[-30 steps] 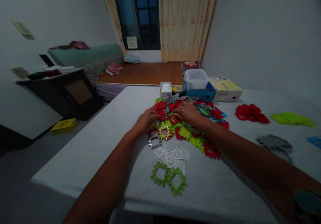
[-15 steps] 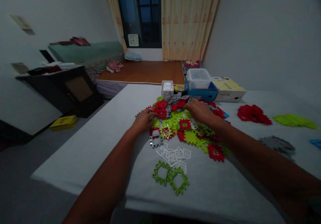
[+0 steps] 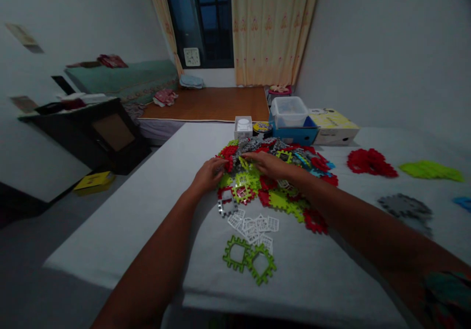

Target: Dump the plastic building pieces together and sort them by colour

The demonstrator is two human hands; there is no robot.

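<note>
A mixed pile of flat, toothed plastic building pieces (image 3: 279,199) in red, yellow-green, grey and blue lies on the white-covered table. At its left edge, my left hand (image 3: 209,176) curls its fingers against a few red building pieces (image 3: 228,163). My right hand (image 3: 265,165) reaches across the pile, its fingertips closed at a yellow-green building piece (image 3: 243,163). Nearer to me lie several white lattice window pieces (image 3: 253,228) and two green toothed frames (image 3: 237,253). A grey toothed frame (image 3: 227,207) rests below my left hand.
To the right are separate heaps of red pieces (image 3: 371,163), yellow-green pieces (image 3: 431,170) and grey pieces (image 3: 405,206). Behind the pile stand a small white box (image 3: 243,128), a round tin (image 3: 262,128), a blue box (image 3: 296,135) with a clear container (image 3: 290,111), and a yellow-white carton (image 3: 333,126).
My right hand has moved left across the pile, close to my left hand, and now has its fingertips at a yellow-green piece. My left hand stays at the pile's left edge.
</note>
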